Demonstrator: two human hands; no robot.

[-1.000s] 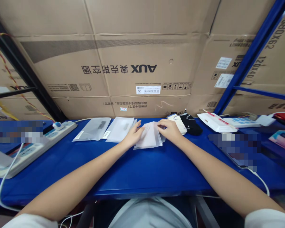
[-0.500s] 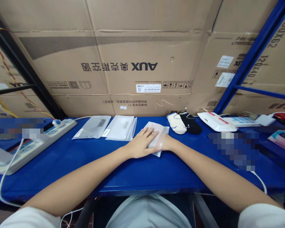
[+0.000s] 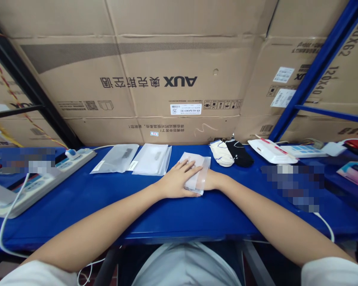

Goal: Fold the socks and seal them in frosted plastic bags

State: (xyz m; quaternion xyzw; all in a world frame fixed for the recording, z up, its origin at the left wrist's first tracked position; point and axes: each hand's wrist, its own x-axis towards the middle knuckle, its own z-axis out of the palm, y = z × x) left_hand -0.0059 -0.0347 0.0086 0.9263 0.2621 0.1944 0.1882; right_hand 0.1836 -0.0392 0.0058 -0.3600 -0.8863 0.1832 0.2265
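A small frosted plastic bag point(image 3: 203, 163) lies tilted at the middle of the blue table. My left hand point(image 3: 177, 181) rests flat across its top with the fingers spread. The left thumb stretches along the bag's lower edge. My right hand point(image 3: 212, 180) reaches in from the right and passes behind the frosted plastic. Its fingers are hidden, and whether they are inside the bag or beneath it I cannot tell. Just beyond the right wrist sit a white sock bundle point(image 3: 222, 153) and a black sock bundle point(image 3: 240, 154), side by side.
Two stacks of frosted bags, a left one point(image 3: 115, 159) and a right one point(image 3: 150, 159), lie at the back left. A power strip point(image 3: 44, 180) with cords runs along the left. A white case point(image 3: 271, 152) stands back right, before a cardboard wall point(image 3: 155, 55).
My left thumb has slid down toward the bag's lower edge, and the fingers have shifted slightly on the plastic. The bag's right edge has moved slightly left. The right arm is nearly still.
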